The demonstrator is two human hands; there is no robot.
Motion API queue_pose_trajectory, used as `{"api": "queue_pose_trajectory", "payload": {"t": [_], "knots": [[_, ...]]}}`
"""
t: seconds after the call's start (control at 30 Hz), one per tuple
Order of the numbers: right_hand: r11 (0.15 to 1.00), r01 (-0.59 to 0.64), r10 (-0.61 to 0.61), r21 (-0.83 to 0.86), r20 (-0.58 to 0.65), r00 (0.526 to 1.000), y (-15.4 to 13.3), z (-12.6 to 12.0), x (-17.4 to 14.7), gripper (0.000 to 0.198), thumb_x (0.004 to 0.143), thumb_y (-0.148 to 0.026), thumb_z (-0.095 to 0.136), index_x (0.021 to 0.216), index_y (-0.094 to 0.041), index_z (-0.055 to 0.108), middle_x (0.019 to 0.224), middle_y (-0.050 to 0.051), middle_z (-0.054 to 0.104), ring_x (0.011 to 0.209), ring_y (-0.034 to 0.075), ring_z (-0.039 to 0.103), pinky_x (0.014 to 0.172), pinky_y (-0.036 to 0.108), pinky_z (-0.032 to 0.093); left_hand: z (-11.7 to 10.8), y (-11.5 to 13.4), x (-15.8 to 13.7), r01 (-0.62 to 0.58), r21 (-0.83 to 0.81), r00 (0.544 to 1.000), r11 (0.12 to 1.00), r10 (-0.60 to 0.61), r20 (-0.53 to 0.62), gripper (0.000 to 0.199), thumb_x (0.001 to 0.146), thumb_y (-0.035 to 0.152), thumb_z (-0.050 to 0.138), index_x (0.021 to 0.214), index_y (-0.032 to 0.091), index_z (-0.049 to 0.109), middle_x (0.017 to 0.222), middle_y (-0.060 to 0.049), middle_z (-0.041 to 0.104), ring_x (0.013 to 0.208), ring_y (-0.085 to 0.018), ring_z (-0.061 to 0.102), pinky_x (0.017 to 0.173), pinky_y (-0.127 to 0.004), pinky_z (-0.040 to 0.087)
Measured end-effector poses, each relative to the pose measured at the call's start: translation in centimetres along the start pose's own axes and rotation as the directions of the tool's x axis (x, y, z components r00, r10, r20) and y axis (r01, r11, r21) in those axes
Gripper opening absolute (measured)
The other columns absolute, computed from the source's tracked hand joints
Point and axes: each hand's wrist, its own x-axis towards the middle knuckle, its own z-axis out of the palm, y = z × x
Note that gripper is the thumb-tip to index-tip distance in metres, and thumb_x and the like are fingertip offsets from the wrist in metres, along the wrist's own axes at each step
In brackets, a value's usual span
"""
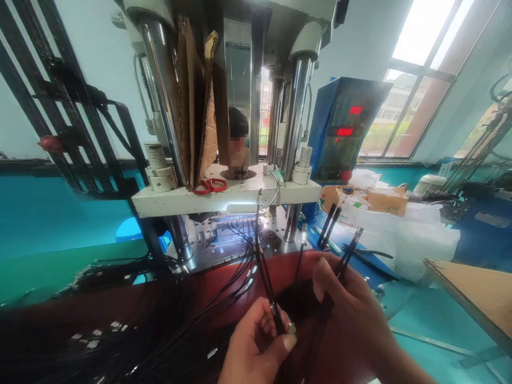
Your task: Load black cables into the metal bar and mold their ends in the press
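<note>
My left hand (252,344) is closed, pinching a thin black cable (277,317) with a small metal connector (292,327) at the thumb tip. More black cables (264,272) rise from that hand toward the press. To the right, my right hand (356,304) is closed around a few black cables with metal ends (352,246) pointing up. Part of them is hidden by the fingers. One more cable with a metal tip (303,240) stands between the hands, behind them. Both hands are over a dark red surface (288,261).
A press with a white plate (184,201) stands ahead, with cardboard (200,106) and red-handled scissors (212,185) on it. A blue control box (340,130) is at right, near white sacks (420,234). A heap of black cables (132,320) lies at left.
</note>
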Motion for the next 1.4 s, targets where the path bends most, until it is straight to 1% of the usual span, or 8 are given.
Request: {"api": "queue_pose_trajectory", "payload": {"t": [0.13,0.27,0.37,0.5,0.77,1.07,1.23,1.4], "knots": [[0.999,0.009,-0.010,0.042,0.018,1.000,0.5,0.2,-0.3,0.029,0.089,-0.046,0.058,0.107,-0.024,0.064,0.064,-0.003,0.051,0.057,0.011,0.046,0.052,0.021,0.039,0.0,-0.3,0.1,0.060,0.126,0.996,0.990,-0.067,0.054,0.023,0.072,0.031,0.074,0.078,0.018,0.055,0.072,0.001,0.056,0.069,-0.013,0.051,0.064,-0.024,0.037],[0.987,0.135,-0.128,-0.091,0.077,0.989,0.7,0.0,-0.4,0.019,0.087,-0.041,0.062,0.095,-0.025,0.069,0.075,0.000,0.062,0.065,0.013,0.053,0.058,0.023,0.043,0.2,-0.6,0.5,0.101,0.208,0.995,0.973,-0.100,-0.017,0.022,0.072,0.034,0.072,0.078,0.018,0.057,0.071,0.000,0.058,0.068,-0.015,0.053,0.065,-0.025,0.040],[0.971,0.205,-0.192,-0.125,0.110,0.975,0.7,-0.3,-0.5,0.020,0.088,-0.037,0.063,0.105,-0.028,0.067,0.075,-0.001,0.061,0.065,0.013,0.052,0.059,0.022,0.044,0.1,-1.0,0.7,0.091,0.227,0.995,0.970,-0.081,-0.053,0.021,0.072,0.033,0.072,0.079,0.019,0.058,0.075,0.000,0.059,0.069,-0.015,0.055,0.067,-0.025,0.040],[0.992,0.127,-0.128,0.028,0.046,0.991,0.2,0.2,-0.4,0.028,0.089,-0.040,0.061,0.114,-0.027,0.062,0.063,-0.005,0.048,0.056,0.010,0.045,0.051,0.020,0.039,0.0,-1.2,0.7,0.083,0.224,0.997,0.971,-0.083,-0.011,0.019,0.074,0.031,0.069,0.080,0.019,0.057,0.074,0.000,0.059,0.071,-0.016,0.055,0.067,-0.026,0.039],[0.968,0.151,-0.130,0.201,-0.116,0.985,0.6,0.9,-0.5,0.019,0.095,-0.040,0.051,0.106,-0.025,0.056,0.063,-0.005,0.045,0.054,0.009,0.041,0.049,0.020,0.036,0.0,-0.4,0.5,0.061,0.366,0.997,0.929,-0.073,0.019,0.013,0.075,0.025,0.066,0.078,0.018,0.056,0.073,0.001,0.056,0.068,-0.014,0.050,0.063,-0.024,0.035],[0.980,0.066,-0.058,0.188,-0.046,0.997,1.0,0.3,-0.6,0.018,0.092,-0.040,0.056,0.100,-0.025,0.062,0.066,-0.004,0.047,0.054,0.010,0.040,0.050,0.021,0.035,0.6,0.3,0.3,0.085,0.320,0.995,0.943,-0.098,0.024,0.013,0.074,0.023,0.068,0.076,0.018,0.057,0.072,0.001,0.057,0.069,-0.014,0.050,0.064,-0.024,0.035],[0.998,-0.066,0.061,0.018,0.217,0.974,1.2,0.0,-0.5,0.031,0.084,-0.041,0.067,0.108,-0.021,0.067,0.069,-0.002,0.050,0.059,0.010,0.043,0.054,0.022,0.037,0.7,1.6,0.4,0.086,0.198,0.996,0.976,-0.080,-0.034,0.020,0.072,0.027,0.073,0.079,0.017,0.057,0.074,0.000,0.059,0.070,-0.014,0.052,0.065,-0.024,0.038],[1.000,-0.012,0.011,0.026,0.027,1.000,0.6,-0.1,0.0,0.037,0.092,-0.047,0.053,0.114,-0.020,0.062,0.061,-0.005,0.043,0.056,0.011,0.040,0.054,0.024,0.035,0.4,1.8,0.4,0.089,0.195,0.996,0.977,-0.086,-0.023,0.020,0.071,0.028,0.075,0.078,0.017,0.060,0.075,0.000,0.060,0.068,-0.013,0.053,0.063,-0.023,0.038]]}}
